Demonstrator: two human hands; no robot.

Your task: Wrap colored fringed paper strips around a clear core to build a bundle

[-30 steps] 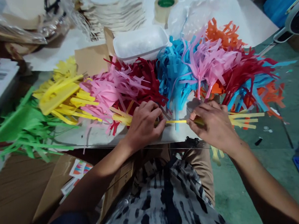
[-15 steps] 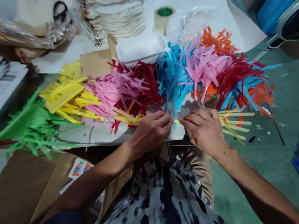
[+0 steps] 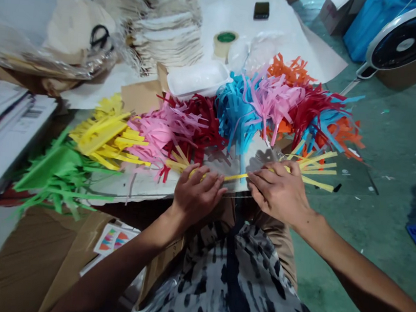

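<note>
One yellow fringed strip stretched over the near edge of the table, pinched between left hand and right hand, each curled tight around it. Uneven pull could have torn the thin paper; loose fringes might have snagged the pink pile nearby.

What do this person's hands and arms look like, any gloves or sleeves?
No gloves, rings or watch on the left hand or right hand. The left forearm and right forearm are bare, no sleeve showing. The shirt is pale with black blotches.
</note>
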